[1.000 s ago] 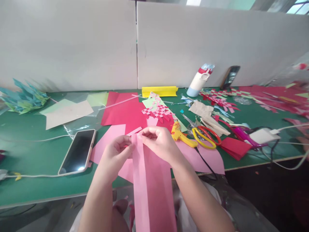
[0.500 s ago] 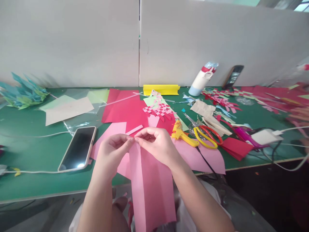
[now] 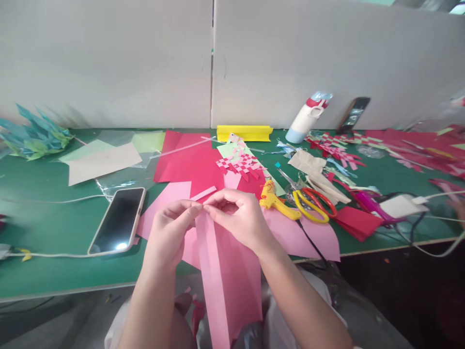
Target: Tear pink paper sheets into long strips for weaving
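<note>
Head view shows left hand (image 3: 170, 228) and right hand (image 3: 241, 220), fingertips closed together, pinching the top edge of a long folded pink paper sheet (image 3: 228, 271) over the green table (image 3: 54, 228) edge, apparently mid-crease; pressing further calls for aligned edges.

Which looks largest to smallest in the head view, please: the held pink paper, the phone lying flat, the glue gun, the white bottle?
1. pink paper, nearest the camera
2. phone lying flat
3. white bottle and glue gun, about alike, the bottle being farther away

Matt pink paper strip (image 3: 225, 271); glossy glass-faced phone (image 3: 118, 220); matt green tabletop (image 3: 54, 228)
</note>
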{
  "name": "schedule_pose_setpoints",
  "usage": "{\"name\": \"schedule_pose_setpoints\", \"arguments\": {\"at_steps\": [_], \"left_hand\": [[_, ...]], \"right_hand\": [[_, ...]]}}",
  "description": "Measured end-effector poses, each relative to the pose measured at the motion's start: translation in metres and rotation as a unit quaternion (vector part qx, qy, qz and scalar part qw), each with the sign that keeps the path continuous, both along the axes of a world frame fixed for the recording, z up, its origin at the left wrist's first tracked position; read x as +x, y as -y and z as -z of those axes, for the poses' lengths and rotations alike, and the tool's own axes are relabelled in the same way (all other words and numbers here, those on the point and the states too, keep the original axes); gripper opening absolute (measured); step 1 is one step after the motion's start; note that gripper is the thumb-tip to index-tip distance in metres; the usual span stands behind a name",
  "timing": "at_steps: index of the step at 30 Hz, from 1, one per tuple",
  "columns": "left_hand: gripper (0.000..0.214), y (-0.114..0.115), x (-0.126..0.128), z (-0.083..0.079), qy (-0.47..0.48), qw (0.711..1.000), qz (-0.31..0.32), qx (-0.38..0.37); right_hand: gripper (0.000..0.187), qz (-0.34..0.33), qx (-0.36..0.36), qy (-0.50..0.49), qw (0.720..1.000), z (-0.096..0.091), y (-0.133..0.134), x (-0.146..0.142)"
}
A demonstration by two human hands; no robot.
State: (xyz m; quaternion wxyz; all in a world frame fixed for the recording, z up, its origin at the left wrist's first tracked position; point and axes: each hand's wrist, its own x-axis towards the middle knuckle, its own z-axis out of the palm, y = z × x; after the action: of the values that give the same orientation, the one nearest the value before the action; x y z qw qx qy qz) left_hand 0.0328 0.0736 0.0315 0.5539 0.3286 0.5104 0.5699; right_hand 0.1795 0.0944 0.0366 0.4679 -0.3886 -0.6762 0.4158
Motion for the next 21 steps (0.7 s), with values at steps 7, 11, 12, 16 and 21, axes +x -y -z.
{"name": "schedule_pose_setpoints", "arguments": {"at_steps": [7, 11, 12, 16, 21], "left_hand": [[0.011, -0.0020, -0.0006, 0.0008, 0.026, 0.999, 0.020, -0.014], [0.012, -0.0022, -0.0026, 0.0001, -0.005, 0.999, 0.034, -0.014], [0.012, -0.0018, -0.0030, -0.0007, -0.015, 0.999, 0.037, -0.012], [0.012, 0.0003, -0.0030, -0.0051, -0.057, 0.998, 0.029, -0.001], [0.011, 0.0007, -0.0005, -0.0066, -0.122, 0.992, 0.011, 0.027]], "right_hand": [[0.007, -0.010, 0.002, -0.011, 1.000, -0.0002, 0.0010, 0.0005], [0.011, -0.020, -0.034, -0.025, 0.999, 0.0018, -0.0002, 0.0005], [0.012, -0.022, -0.043, -0.027, 0.998, 0.0020, -0.0007, 0.0006], [0.015, -0.022, -0.058, -0.027, 0.998, 0.0023, -0.0029, 0.0021], [0.012, -0.027, -0.069, -0.015, 0.997, 0.0022, -0.0033, 0.0036]]}}
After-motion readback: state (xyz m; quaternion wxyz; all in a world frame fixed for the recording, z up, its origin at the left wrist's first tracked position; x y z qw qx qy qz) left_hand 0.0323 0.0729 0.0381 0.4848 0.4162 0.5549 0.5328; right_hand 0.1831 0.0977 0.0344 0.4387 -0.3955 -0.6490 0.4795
